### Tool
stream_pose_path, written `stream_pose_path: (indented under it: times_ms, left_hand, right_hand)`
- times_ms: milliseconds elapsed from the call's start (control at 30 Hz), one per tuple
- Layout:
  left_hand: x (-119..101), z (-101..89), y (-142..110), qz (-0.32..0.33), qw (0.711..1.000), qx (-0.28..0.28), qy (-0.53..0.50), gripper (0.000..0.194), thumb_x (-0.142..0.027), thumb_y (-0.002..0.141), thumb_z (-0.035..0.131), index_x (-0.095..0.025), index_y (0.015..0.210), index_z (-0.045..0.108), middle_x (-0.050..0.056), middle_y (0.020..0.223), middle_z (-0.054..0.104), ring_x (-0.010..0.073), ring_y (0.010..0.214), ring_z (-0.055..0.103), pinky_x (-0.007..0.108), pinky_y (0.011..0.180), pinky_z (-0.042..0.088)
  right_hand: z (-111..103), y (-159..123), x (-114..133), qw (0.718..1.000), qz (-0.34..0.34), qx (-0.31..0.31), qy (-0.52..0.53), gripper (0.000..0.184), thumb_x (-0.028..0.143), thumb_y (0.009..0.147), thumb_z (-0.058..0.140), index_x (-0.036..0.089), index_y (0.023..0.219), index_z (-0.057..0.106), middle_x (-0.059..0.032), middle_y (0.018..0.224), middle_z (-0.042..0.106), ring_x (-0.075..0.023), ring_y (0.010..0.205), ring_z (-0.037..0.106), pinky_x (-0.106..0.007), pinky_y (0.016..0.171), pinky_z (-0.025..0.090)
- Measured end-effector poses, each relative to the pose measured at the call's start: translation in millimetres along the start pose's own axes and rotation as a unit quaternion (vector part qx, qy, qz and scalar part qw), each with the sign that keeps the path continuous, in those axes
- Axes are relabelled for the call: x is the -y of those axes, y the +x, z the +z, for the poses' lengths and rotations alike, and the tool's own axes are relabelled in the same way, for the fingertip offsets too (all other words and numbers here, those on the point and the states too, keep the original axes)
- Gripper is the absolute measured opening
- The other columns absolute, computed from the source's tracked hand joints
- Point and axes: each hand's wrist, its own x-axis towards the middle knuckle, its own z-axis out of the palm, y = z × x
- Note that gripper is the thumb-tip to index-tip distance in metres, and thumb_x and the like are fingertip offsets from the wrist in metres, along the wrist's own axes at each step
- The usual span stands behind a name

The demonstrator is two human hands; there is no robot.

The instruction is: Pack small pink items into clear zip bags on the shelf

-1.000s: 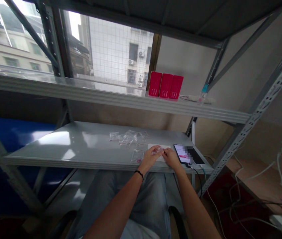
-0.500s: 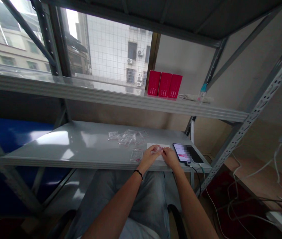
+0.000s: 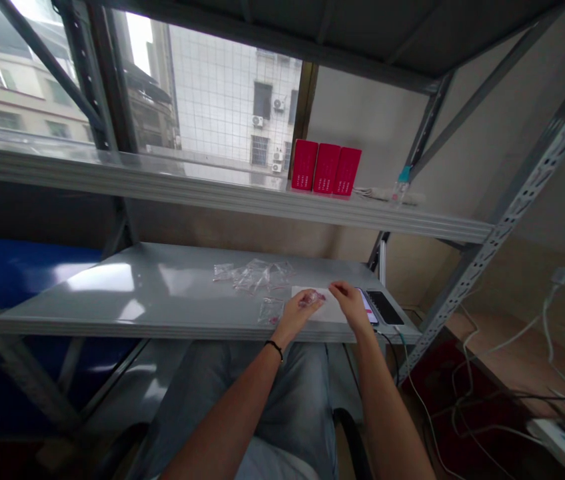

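Observation:
My left hand (image 3: 296, 312) rests on the grey shelf (image 3: 127, 293) and pinches a small clear bag (image 3: 309, 298) with something pink inside. My right hand (image 3: 350, 301) hovers just to the right of it, fingers curled with nothing visible in them, over a white sheet (image 3: 330, 311). A phone (image 3: 368, 308) with a lit screen lies partly under that hand, beside a dark flat device (image 3: 385, 307). Another small clear bag (image 3: 271, 311) lies left of my left hand. A heap of several clear bags (image 3: 256, 275) sits farther back.
Three red boxes (image 3: 326, 168) stand on the upper shelf (image 3: 212, 193), with a small bottle (image 3: 401, 183) to their right. A cable (image 3: 412, 393) hangs from the phone. More cables (image 3: 527, 333) trail at the right. My knees in grey trousers (image 3: 262, 400) are under the shelf.
My right hand has lifted off the small bag and moved up and right over the phone. My left hand keeps the bag. The view has drifted slightly.

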Motion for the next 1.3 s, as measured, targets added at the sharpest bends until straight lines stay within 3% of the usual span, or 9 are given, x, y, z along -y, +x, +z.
stream_pose_path:
  times_ms: [133, 200, 300, 500, 700, 1300]
  left_hand:
    - [1, 0.0, 0, 0.000, 1.000, -0.003, -0.007, 0.038, -0.046, 0.077, 0.074, -0.020, 0.104, 0.073, 0.006, 0.098, 0.076, 0.0221, 0.088, 0.067, 0.033, 0.083, 0.050]
    - [1, 0.3, 0, 0.001, 1.000, -0.007, -0.013, 0.036, -0.046, 0.079, 0.073, -0.020, 0.103, 0.073, 0.006, 0.099, 0.076, 0.0225, 0.090, 0.068, 0.034, 0.085, 0.050]
    - [3, 0.6, 1, -0.002, 0.999, -0.029, -0.022, 0.034, -0.046, 0.083, 0.068, -0.020, 0.102, 0.073, 0.008, 0.103, 0.076, 0.0234, 0.096, 0.068, 0.035, 0.088, 0.050]
    - [13, -0.1, 5, -0.015, 0.997, -0.075, -0.027, 0.035, -0.048, 0.084, 0.065, -0.020, 0.106, 0.071, 0.008, 0.106, 0.074, 0.0237, 0.100, 0.066, 0.035, 0.090, 0.049]
    - [16, 0.1, 5, -0.013, 0.997, -0.075, -0.030, 0.035, -0.049, 0.084, 0.065, -0.021, 0.105, 0.071, 0.007, 0.106, 0.075, 0.0232, 0.101, 0.066, 0.034, 0.091, 0.049]
    - [10, -1.2, 1, -0.003, 0.998, -0.054, -0.018, 0.035, -0.048, 0.083, 0.067, -0.019, 0.103, 0.073, 0.008, 0.104, 0.076, 0.0243, 0.100, 0.067, 0.036, 0.091, 0.050]
  right_hand:
    - [-7, 11, 19, 0.998, -0.040, 0.047, 0.021, 0.033, 0.046, 0.093, 0.055, 0.020, 0.095, 0.075, -0.0041, 0.092, 0.075, -0.0185, 0.086, 0.067, -0.027, 0.080, 0.050]
    - [-7, 14, 19, 0.998, -0.041, 0.053, -0.003, 0.034, 0.044, 0.097, 0.050, 0.022, 0.097, 0.075, -0.0035, 0.095, 0.075, -0.0178, 0.089, 0.068, -0.026, 0.083, 0.049]
    - [-5, 15, 6, 0.998, -0.012, 0.035, -0.054, 0.036, 0.034, 0.099, 0.041, 0.019, 0.106, 0.073, -0.0070, 0.099, 0.075, -0.0191, 0.090, 0.068, -0.028, 0.083, 0.049]
    - [12, 2, -20, 0.988, -0.003, 0.074, -0.135, 0.018, 0.018, 0.087, 0.059, 0.018, 0.093, 0.076, -0.0086, 0.096, 0.075, -0.0208, 0.090, 0.066, -0.030, 0.087, 0.045]
    - [23, -5, -23, 0.979, -0.021, 0.108, -0.174, 0.015, 0.025, 0.090, 0.063, 0.020, 0.097, 0.075, -0.0069, 0.100, 0.072, -0.0194, 0.095, 0.064, -0.027, 0.089, 0.043]
    - [28, -2, -28, 0.969, -0.033, 0.120, -0.213, 0.016, 0.023, 0.094, 0.059, 0.018, 0.096, 0.074, -0.0067, 0.096, 0.072, -0.0189, 0.093, 0.062, -0.025, 0.084, 0.041]
